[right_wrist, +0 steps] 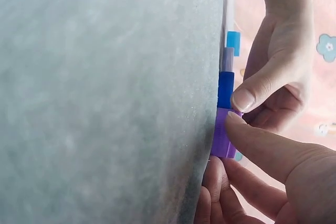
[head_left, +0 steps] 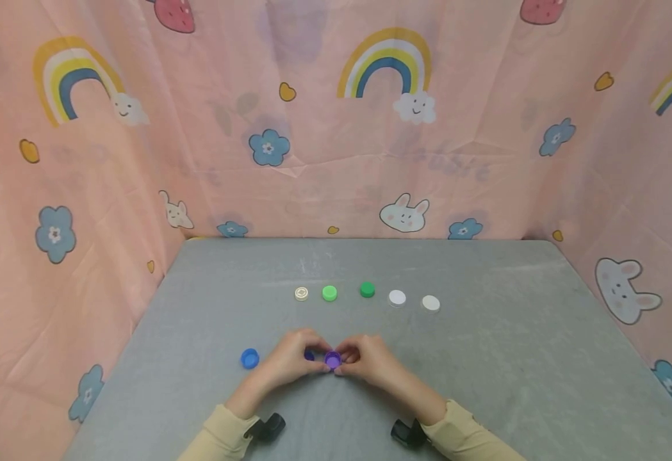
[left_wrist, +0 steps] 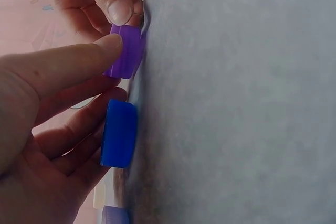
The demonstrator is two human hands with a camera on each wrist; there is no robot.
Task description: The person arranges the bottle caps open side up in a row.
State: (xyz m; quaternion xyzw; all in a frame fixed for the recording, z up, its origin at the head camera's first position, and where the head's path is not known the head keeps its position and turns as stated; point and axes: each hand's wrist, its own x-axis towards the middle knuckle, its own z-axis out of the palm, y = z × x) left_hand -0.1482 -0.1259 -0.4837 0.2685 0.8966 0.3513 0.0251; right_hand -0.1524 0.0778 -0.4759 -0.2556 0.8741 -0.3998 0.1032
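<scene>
A purple bottle cap (head_left: 332, 360), hollow side up, sits on the table between both hands. My left hand (head_left: 294, 356) holds its left side with thumb and fingers. From the right, my right hand (head_left: 368, 360) pinches the same cap, thumb toward the near side. In the left wrist view the purple cap (left_wrist: 126, 53) shows side-on with the left thumb pressed against it. A dark blue cap (left_wrist: 119, 134) stands beside it, close to the left hand's fingers; in the head view this blue cap (head_left: 309, 355) is mostly hidden behind that hand.
Left of the left hand lies another blue cap (head_left: 250, 358), hollow side up. Farther back runs a loose row: a cream cap (head_left: 301, 294), a light green cap (head_left: 329, 293), a dark green cap (head_left: 367, 290) and two white caps (head_left: 396, 298). A patterned pink curtain (head_left: 324, 186) surrounds the grey table (head_left: 514, 358).
</scene>
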